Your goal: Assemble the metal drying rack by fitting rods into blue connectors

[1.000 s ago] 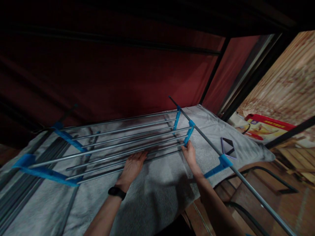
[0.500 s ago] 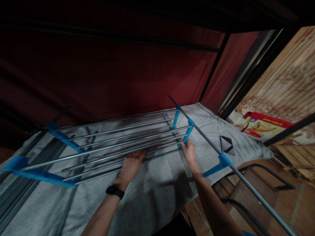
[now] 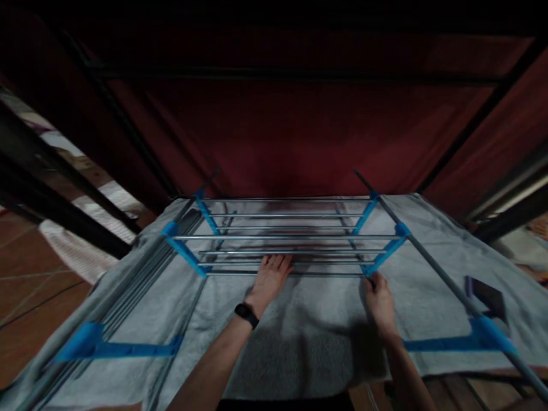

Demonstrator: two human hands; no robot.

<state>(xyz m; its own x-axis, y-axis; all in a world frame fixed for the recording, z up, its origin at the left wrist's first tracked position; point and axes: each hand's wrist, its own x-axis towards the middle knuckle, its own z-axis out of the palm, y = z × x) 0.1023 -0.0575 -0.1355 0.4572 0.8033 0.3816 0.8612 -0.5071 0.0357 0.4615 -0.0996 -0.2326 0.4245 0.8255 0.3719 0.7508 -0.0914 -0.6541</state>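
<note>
A rack frame of thin metal rods (image 3: 286,237) and blue plastic brackets lies across a grey cloth. My left hand (image 3: 273,279), a black band on its wrist, lies over the lowest rods near their middle, fingers curled over them and the thumb hidden. At the near end of the right-hand blue bracket (image 3: 387,255), the fingers of my right hand (image 3: 380,299) are closed in a pinch. A small dark spot shows between them, too unclear to name. Opposite, the left blue bracket (image 3: 184,254) holds other rod ends.
Long side poles (image 3: 440,274) run along the frame, with more blue brackets (image 3: 454,342) nearer me. Loose metal tubes (image 3: 137,285) lie at left on the grey cloth (image 3: 317,319). A phone (image 3: 486,298) rests at right. Behind stands a dark red panel (image 3: 291,137).
My view has swung left, so the frame now appears centred and more of the left side shows. Both hands stay at about the same places on the rods and bracket.
</note>
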